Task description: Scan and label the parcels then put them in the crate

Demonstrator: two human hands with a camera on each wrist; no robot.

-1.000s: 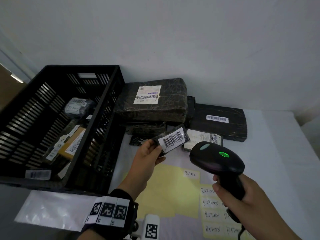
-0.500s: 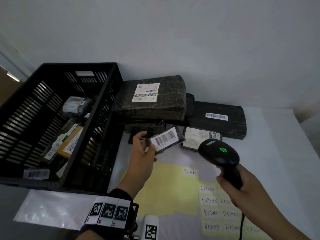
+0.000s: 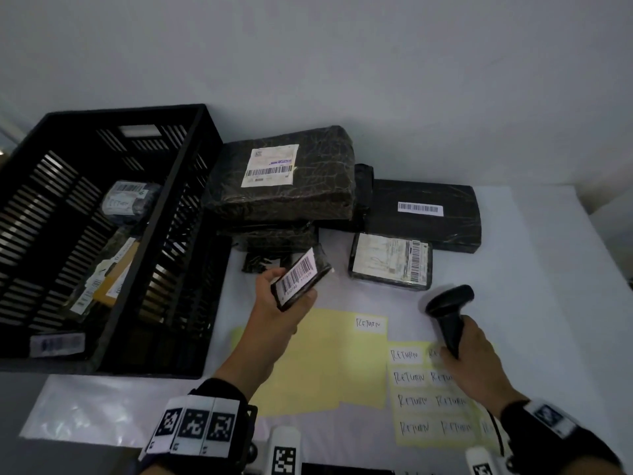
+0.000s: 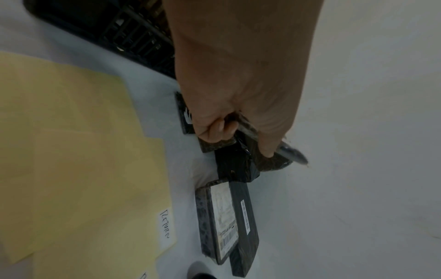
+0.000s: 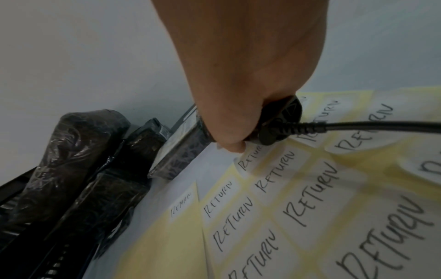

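Two hands are working over the white surface (image 3: 534, 269) beside the black crate (image 3: 102, 234), the left hand (image 3: 274, 313) gripping a small barcoded parcel (image 3: 301, 277) aloft in curled fingers, the right hand (image 3: 476, 365) wrapping around the scanner (image 3: 448, 317) handle above the RETURN labels (image 3: 428, 402).

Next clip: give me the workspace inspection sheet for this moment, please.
Surface: white table, partly covered by yellow backing sheets of RETURN labels.
Job's things: small parcel held up, barcode facing the camera; four more parcels lie by the wall; black crate holds labelled parcels.
Clutter: clear plastic sheet at the front edge.
Grips: left hand holds the small parcel; right hand grips the scanner.
Cables: scanner cable leaves the handle base.
Surroundings: plain wall.
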